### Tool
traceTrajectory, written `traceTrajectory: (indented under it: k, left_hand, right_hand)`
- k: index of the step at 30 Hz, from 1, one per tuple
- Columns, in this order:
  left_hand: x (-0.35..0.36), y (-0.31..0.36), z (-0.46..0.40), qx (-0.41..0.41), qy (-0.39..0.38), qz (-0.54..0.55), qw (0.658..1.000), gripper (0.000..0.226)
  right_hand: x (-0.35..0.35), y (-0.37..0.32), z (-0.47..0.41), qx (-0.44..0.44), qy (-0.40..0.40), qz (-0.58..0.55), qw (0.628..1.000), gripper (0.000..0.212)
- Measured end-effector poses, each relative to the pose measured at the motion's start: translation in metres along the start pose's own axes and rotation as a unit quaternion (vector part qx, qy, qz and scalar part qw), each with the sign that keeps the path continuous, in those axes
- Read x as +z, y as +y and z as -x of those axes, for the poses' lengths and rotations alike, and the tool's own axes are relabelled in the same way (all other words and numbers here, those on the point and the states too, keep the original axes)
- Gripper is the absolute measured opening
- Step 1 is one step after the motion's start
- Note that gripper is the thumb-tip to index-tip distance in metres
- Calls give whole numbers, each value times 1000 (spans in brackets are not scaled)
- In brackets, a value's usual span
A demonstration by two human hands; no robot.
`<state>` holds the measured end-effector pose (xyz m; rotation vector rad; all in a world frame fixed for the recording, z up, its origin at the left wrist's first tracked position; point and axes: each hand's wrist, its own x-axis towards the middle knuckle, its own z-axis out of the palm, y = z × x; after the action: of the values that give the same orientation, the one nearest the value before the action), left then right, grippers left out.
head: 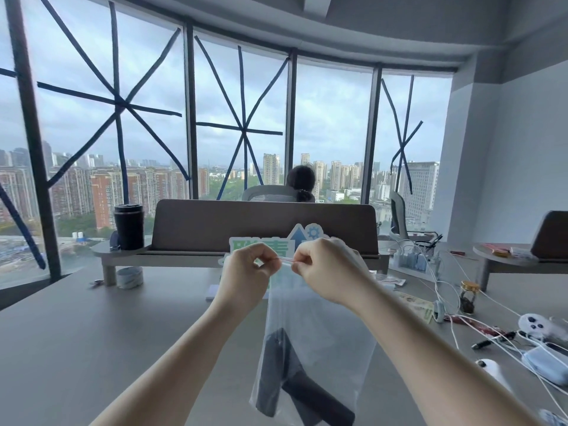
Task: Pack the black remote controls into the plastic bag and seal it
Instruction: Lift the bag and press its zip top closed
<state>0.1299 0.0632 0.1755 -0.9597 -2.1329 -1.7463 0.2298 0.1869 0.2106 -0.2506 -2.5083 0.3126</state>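
Left hand (246, 269) and right hand (322, 265) pinch top strip of plastic bag (319, 327); bag hangs below hands, black remote controls (295, 385) at bottom.

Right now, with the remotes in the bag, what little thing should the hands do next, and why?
Probably slide the pinching fingers along the top strip to press it shut. Both remotes already sit at the bottom of the bag, and the left hand and right hand pinch its top edge close together, so sealing seems all that's left.
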Motion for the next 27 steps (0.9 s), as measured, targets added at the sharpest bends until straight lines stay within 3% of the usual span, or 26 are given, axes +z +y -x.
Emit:
traceTrajectory:
  k: [9,14,21,27]
  left_hand:
    - [-31,-20,-10,-15,80,11,997,16]
    - [-51,-32,-16,-28,110,25,993,18]
    - [-69,-37,-17,-26,117,33,992,16]
    - [-98,-45,-19,-25,140,64,988,12]
  right_hand:
    - [-4,26,11,27,1,36,999,19]
    - [-10,33,17,39,-6,35,999,19]
    - [-10,21,19,15,14,41,999,17]
    - [-12,-5,13,-22,58,28,998,31]
